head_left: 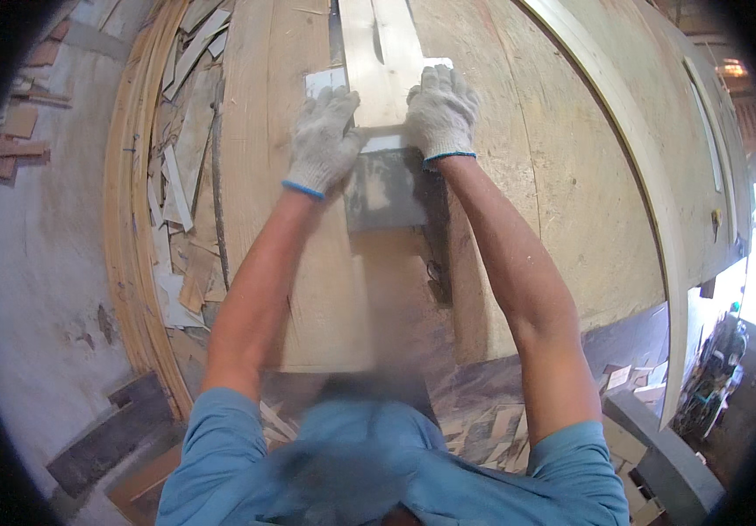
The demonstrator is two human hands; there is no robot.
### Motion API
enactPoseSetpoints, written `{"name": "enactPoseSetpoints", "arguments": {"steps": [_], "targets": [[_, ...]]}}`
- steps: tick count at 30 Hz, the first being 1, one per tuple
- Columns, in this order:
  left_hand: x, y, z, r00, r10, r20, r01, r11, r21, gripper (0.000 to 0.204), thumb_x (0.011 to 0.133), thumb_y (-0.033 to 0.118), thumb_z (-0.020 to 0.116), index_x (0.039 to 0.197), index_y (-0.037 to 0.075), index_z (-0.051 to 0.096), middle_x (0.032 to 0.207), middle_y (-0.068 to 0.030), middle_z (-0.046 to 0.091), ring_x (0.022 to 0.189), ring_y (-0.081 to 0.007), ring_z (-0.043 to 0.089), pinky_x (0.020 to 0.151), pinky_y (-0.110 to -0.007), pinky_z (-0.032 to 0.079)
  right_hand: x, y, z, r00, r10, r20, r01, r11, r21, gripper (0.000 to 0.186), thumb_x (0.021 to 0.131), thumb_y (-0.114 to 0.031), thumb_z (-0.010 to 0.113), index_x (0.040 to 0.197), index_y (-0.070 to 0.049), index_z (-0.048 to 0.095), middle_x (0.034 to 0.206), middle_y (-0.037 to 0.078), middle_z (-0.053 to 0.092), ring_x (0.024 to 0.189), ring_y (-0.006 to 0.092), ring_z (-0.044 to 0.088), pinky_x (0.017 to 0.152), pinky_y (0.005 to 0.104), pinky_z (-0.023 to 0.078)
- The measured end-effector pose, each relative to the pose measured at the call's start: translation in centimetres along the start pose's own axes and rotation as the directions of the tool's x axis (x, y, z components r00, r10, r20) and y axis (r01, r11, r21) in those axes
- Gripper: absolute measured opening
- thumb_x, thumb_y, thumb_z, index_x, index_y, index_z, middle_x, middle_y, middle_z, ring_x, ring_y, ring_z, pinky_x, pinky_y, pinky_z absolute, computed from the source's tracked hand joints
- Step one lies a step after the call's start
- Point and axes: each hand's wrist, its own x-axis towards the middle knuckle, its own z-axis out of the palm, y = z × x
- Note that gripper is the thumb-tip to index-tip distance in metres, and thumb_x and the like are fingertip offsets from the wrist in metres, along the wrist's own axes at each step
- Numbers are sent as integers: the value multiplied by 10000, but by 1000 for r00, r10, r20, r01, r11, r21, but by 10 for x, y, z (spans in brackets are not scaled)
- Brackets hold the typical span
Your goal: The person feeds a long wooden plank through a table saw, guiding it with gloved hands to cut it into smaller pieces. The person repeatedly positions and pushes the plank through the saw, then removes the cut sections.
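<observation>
My left hand (322,140), in a grey knit glove with blue cuff, presses against the left edge of a pale board (384,96), fingers bent beside it. My right hand (441,114), gloved alike, grips the board's right edge near its near end. The board has a long dark slit and extends away from me. Under and around its end are white plates (324,81) and a dark metal block (382,197), set into a wide wooden work surface (255,131). A dusty opening below the block is blurred.
Long strips (137,219) and scrap offcuts (183,188) lie along the left, beside a stained wall (36,263). A long pale strip (637,175) runs along the right. Cluttered equipment (720,377) stands by a bright opening at right; more scraps (492,430) lie below the surface.
</observation>
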Motion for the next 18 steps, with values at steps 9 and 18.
{"name": "enactPoseSetpoints", "arguments": {"steps": [9, 18], "targets": [[-3, -1, 9, 999, 5, -34, -7, 998, -59, 600, 894, 272, 708, 1456, 86, 610, 1537, -205, 563, 1487, -407, 451, 1278, -507, 284, 7, 21, 39, 963, -57, -264, 26, 993, -118, 469, 989, -306, 533, 1362, -37, 621, 1454, 190, 600, 1395, 377, 493, 1142, 542, 352], [-1, 10, -7, 999, -49, -9, 48, 996, -75, 580, 879, 245, 697, 1428, 73, 630, 1509, -212, 586, 1463, -408, 481, 1262, -506, 313, 9, 20, 41, 955, -64, -289, 42, 996, -81, 450, 976, -296, 547, 1334, -40, 639, 1435, 185, 614, 1350, 381, 527, 1128, 531, 376]]}}
